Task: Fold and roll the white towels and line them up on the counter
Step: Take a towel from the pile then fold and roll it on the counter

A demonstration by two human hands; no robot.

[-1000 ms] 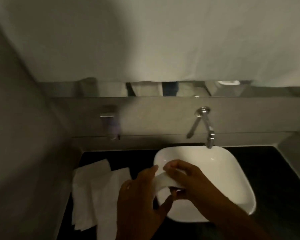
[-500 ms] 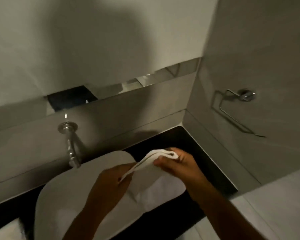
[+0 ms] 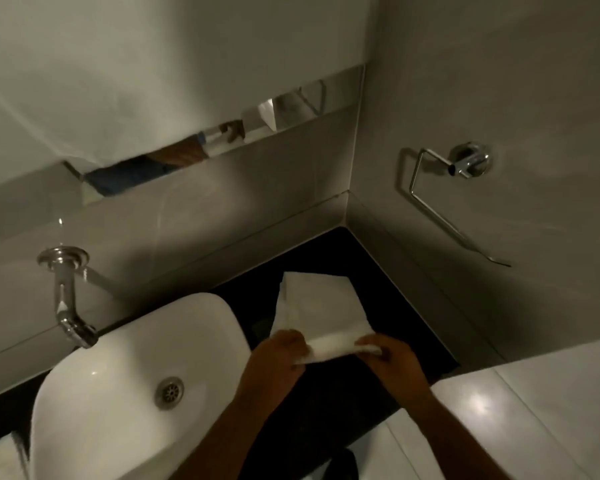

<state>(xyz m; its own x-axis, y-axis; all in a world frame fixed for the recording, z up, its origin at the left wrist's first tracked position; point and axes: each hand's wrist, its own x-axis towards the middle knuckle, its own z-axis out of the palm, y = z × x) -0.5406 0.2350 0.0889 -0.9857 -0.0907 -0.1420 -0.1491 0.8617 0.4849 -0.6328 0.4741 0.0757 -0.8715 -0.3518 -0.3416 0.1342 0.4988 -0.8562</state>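
Two hands are seen on one soft white cloth towel point(image 3: 321, 311), which is now laid on the dark black counter point(image 3: 357, 386), in the patch between the round white sink bowl point(image 3: 125, 382) and the right back corner of the counter. Half a second ago the towel was held up in the air over the sink bowl; now it has been put down flat. The far end of the towel is spread out toward the back edge of the counter. The near end is curled up into a small fat roll. That roll is pinched at one end by the left hand point(image 3: 279, 358) and at the other end by the right hand point(image 3: 388, 358). Both hands are closed narrow on the towel, with the fingers bent over the roll.

It can be judged that the folding of this towel is done and the rolling has just been started. Most of the towel is not yet rolled. The roll will likely have to be pushed away toward the back edge, and it should be kept tight and even, or one side may get fatter. No finished rolls are seen in a line on this part of the counter. A shiny metal tap point(image 3: 66, 299) is fixed to the wall behind the sink bowl.
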